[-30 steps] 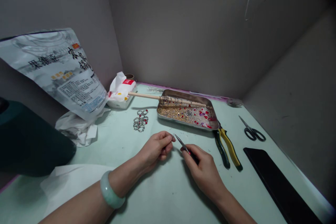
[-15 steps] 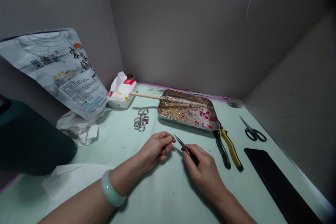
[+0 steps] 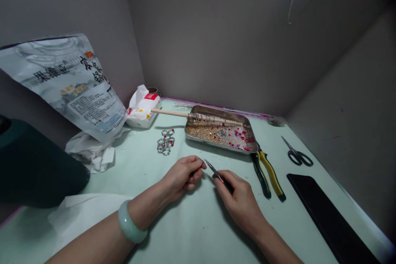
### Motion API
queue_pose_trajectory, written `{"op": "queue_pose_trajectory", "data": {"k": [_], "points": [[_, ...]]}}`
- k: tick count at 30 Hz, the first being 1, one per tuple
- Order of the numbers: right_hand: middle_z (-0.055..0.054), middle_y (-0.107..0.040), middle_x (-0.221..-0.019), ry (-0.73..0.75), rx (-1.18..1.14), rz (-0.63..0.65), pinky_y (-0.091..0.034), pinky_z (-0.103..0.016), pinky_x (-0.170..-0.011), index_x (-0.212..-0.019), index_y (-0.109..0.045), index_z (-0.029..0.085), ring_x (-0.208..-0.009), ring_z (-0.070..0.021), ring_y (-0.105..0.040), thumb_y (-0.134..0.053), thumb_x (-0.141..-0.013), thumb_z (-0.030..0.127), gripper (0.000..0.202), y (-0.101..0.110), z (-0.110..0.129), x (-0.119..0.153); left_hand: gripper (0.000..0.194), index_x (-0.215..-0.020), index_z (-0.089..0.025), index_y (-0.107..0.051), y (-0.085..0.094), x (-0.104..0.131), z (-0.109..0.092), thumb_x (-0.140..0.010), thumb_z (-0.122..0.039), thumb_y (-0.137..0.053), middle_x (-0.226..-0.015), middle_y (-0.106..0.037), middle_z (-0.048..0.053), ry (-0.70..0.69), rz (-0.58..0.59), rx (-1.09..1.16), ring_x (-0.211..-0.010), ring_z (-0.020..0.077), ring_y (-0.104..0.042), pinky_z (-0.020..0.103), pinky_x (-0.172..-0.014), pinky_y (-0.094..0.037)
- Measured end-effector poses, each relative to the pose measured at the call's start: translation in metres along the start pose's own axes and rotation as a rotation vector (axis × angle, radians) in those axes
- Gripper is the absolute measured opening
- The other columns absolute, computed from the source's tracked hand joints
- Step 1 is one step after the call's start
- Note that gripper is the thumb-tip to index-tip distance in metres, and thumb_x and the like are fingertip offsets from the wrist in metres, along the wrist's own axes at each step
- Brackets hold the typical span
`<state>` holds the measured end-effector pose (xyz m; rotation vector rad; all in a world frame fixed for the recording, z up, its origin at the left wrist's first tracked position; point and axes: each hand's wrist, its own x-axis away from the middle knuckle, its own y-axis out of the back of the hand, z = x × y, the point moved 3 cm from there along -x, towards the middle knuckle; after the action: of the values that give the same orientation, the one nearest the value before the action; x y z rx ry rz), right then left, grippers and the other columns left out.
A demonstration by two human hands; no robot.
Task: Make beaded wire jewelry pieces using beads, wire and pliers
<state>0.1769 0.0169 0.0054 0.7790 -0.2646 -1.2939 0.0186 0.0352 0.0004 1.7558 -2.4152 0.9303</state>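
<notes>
My left hand (image 3: pixel 188 174), closed in a pinch, has a tiny glinting piece between thumb and forefinger, too small to name. Wrapped around the dark handles of slim needle-nose pliers (image 3: pixel 213 168) is my right hand (image 3: pixel 238 196). The pliers' pointed tip is at my left fingertips, on or right beside the tiny piece; I cannot tell which. Beyond my left hand lies a cluster of silver wire rings (image 3: pixel 166 143) with small red beads. A metal tray (image 3: pixel 222 148) behind both hands holds gold, clear, red and purple beads. Across it rests a wooden stick (image 3: pixel 171 112) with beaded rings around its far part.
Yellow-and-green-handled pliers (image 3: pixel 269 173) lean against the tray's right corner. Further right are scissors (image 3: pixel 296 154) and a flat black object (image 3: pixel 324 214). On the left stand a dark green cylinder (image 3: pixel 40 165), a printed pouch (image 3: pixel 83 86) and a tissue pack (image 3: pixel 144 113). Walls enclose the table.
The whole view has shifted very slightly. Both hands keep nearly the same pose, with the pliers' tip still at the left fingertips.
</notes>
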Motion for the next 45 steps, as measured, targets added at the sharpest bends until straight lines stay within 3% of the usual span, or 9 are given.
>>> {"op": "queue_pose_trajectory", "data": {"k": [11, 26, 35, 45], "points": [[-0.003, -0.061, -0.076, -0.035, -0.016, 0.017, -0.041, -0.026, -0.064, -0.084, -0.060, 0.018, -0.070, -0.0166, -0.055, -0.045, -0.090, 0.029, 0.019, 0.003, 0.001, 0.000, 0.011, -0.081, -0.014, -0.053, 0.000, 0.001, -0.002, -0.082, -0.025, -0.054, -0.051, -0.038, -0.007, -0.005, 0.009, -0.006, -0.041, 0.0028, -0.019, 0.020, -0.039, -0.005], [-0.002, -0.060, -0.079, -0.015, -0.006, -0.005, -0.040, -0.027, -0.066, -0.088, -0.060, 0.018, -0.072, -0.0166, -0.056, -0.048, -0.089, 0.028, 0.015, 0.004, 0.000, 0.001, 0.016, -0.080, -0.015, -0.051, -0.002, 0.000, -0.004, -0.081, -0.032, -0.052, -0.050, -0.041, -0.006, -0.091, -0.136, -0.262, -0.041, 0.0044, -0.027, 0.022, -0.040, -0.012], [-0.002, -0.061, -0.080, 0.005, 0.014, -0.006, -0.041, -0.027, -0.066, -0.089, -0.061, 0.020, -0.072, -0.0166, -0.056, -0.048, -0.089, 0.028, 0.015, 0.002, -0.003, 0.002, 0.015, -0.077, -0.016, -0.051, 0.000, -0.003, -0.006, -0.084, -0.029, -0.047, -0.051, -0.048, -0.004, -0.240, -0.192, -0.498, -0.042, 0.0060, -0.033, 0.023, -0.046, -0.025], [-0.003, -0.061, -0.080, 0.002, 0.018, -0.009, -0.041, -0.028, -0.067, -0.090, -0.061, 0.019, -0.074, -0.0172, -0.057, -0.047, -0.089, 0.027, 0.016, 0.002, -0.003, 0.001, 0.015, -0.076, -0.017, -0.053, -0.001, 0.004, -0.011, -0.086, -0.025, -0.044, -0.055, -0.052, -0.003, -0.421, -0.296, -0.910, -0.053, 0.0108, -0.044, 0.024, -0.056, -0.033]]}}
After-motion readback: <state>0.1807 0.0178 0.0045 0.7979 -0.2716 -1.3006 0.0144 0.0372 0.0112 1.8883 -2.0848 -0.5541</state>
